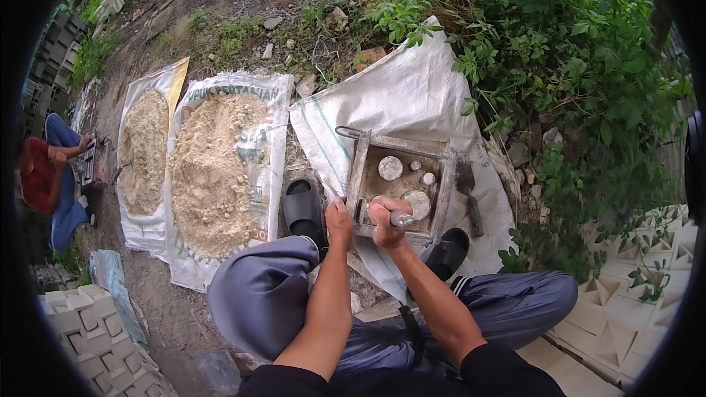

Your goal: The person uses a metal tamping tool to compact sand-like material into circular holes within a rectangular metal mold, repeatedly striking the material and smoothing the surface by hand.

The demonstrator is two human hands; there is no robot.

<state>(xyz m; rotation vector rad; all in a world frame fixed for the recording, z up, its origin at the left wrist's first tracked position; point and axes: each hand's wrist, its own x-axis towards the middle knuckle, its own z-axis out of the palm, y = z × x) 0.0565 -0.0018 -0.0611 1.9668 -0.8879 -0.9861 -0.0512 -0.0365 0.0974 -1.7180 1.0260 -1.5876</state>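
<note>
My right hand (386,226) is closed round a rounded grey stick (401,219), whose end points up out of the fist; its lower part is hidden. It is over the near side of a square wooden frame (360,169) holding sandy material. In the frame lie a pale round disc (390,168), a larger one (418,204) partly behind my hand, and two small round pieces (428,178). My left hand (340,223) is closed beside the frame's near left corner, over the white sack (382,110); what it pinches is hidden. A trowel (468,185) lies right of the frame.
Two sacks of pale sandy powder, a near one (213,169) and a farther one (145,147), lie to my left. A person (55,176) sits beyond them. Leafy plants (544,51) crowd the right. Pale moulded blocks stand at the lower left (92,331) and lower right (618,301).
</note>
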